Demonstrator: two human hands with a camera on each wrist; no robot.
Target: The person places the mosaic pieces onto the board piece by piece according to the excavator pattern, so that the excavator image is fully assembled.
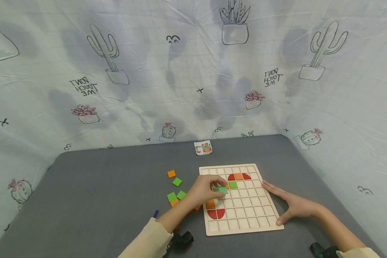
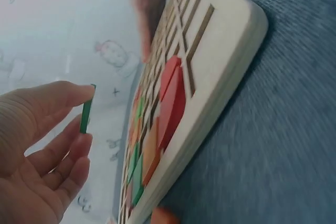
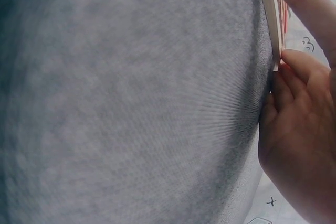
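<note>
A green square tile [image 1: 223, 189] is pinched between the thumb and fingers of my left hand [image 1: 204, 190], held just above the left part of a wooden grid board [image 1: 251, 212]. The left wrist view shows this tile [image 2: 87, 108] edge-on and apart from the board. Red rounded pieces [image 1: 216, 214], orange squares [image 1: 210, 204] and green squares [image 1: 233, 184] lie in the board's cells; my left hand hides some of them. My right hand [image 1: 293, 205] rests at the board's right side, thumb on the near corner and straight fingers against the edge.
Loose green tiles [image 1: 172, 197] and orange tiles [image 1: 171, 173] lie left of the board, some partly behind my left forearm. A small printed card [image 1: 203, 147] with a coloured grid pattern lies near the far edge of the grey table [image 1: 109, 190]. Printed cloth [image 1: 193, 71] hangs behind.
</note>
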